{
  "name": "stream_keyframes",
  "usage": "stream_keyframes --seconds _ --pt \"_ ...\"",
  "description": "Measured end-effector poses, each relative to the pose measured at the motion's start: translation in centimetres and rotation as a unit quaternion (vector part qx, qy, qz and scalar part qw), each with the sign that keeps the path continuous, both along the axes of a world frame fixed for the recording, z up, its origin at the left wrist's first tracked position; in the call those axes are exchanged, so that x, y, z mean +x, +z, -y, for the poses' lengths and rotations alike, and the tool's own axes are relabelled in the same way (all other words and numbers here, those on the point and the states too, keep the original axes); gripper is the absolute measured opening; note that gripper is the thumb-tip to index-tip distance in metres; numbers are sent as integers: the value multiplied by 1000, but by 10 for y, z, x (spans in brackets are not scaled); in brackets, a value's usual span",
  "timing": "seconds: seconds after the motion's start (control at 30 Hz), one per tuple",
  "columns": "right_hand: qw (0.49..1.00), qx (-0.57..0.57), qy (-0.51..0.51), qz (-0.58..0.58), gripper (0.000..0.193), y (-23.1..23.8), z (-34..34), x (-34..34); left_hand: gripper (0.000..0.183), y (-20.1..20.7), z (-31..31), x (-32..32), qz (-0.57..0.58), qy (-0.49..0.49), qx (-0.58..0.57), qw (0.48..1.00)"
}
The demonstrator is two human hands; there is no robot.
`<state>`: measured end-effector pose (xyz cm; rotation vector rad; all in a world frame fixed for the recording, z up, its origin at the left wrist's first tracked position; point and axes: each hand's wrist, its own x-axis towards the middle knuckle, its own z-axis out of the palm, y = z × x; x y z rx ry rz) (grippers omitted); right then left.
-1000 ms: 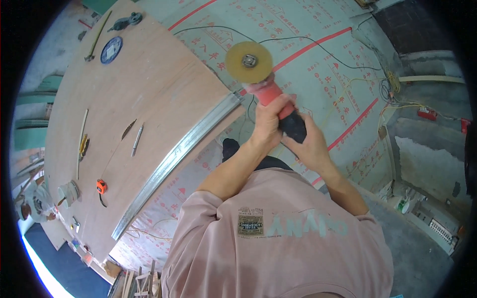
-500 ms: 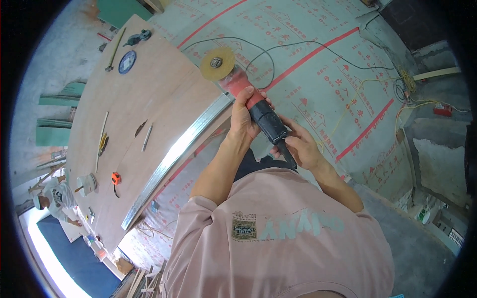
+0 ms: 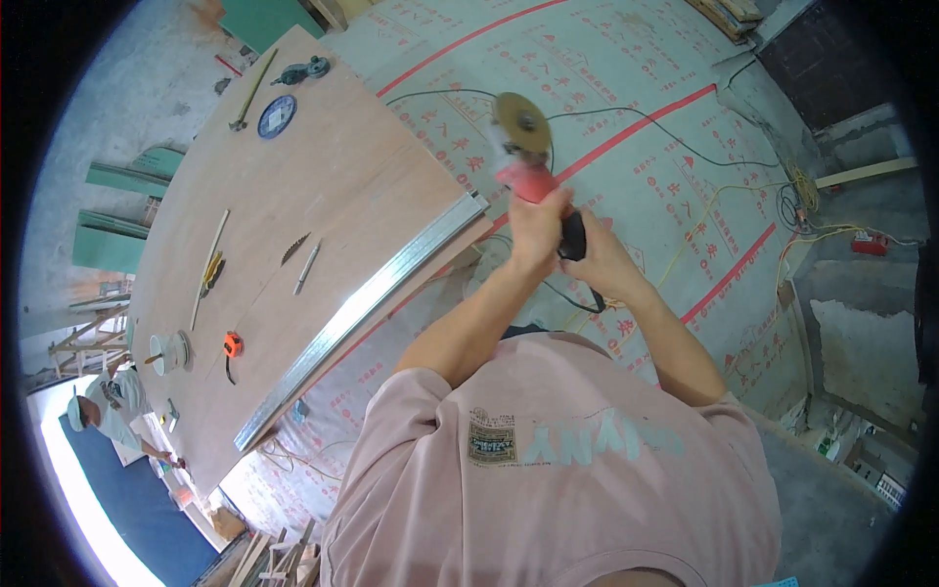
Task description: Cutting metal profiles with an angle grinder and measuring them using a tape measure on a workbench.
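Observation:
An angle grinder, red at the neck and black behind, with a yellowish round disc, is held up in front of me past the end of a shiny metal channel. My left hand wraps round the body just behind the red part. Closer to the cord end, my right hand grips the black rear; its fingertips are partly hidden. The disc looks smeared at its guard and touches nothing. The channel lies along the near edge of a large wooden board.
On the board lie a hammer, a dark tool, a blue disc, a saw blade, a pen, an orange tape measure and a bucket. A co-worker is far left. Cords cross the printed floor sheeting.
Both hands have carried the grinder to the right, away from the channel's end, and its disc has turned. The right hand has closed on the rear body. My view has shifted slightly.

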<state>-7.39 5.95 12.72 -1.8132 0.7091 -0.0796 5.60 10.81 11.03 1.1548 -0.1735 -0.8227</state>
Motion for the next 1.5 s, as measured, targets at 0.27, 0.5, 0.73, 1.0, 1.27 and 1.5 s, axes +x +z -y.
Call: stream_keyframes --seconds 0.27,0.5,0.73,1.0,1.27,1.5 --pt "981 -85 -169 -33 50 -37 32 9 70 -48 -90 70 378 -212 199 879" --pt "979 110 -154 -81 40 -113 31 15 76 -123 -234 145 540 -155 517 646" --pt "973 144 -129 -123 40 -125 10 56 69 -137 -237 155 581 -179 515 605" --pt "981 80 -64 -165 46 -124 11 59 70 -138 -231 153 576 -197 512 606" --pt "980 63 -53 -180 45 -115 16 62 71 -140 -233 153 584 -193 512 600" --pt "980 95 -54 -169 44 -120 21 59 72 -140 -233 154 580 -199 508 604"
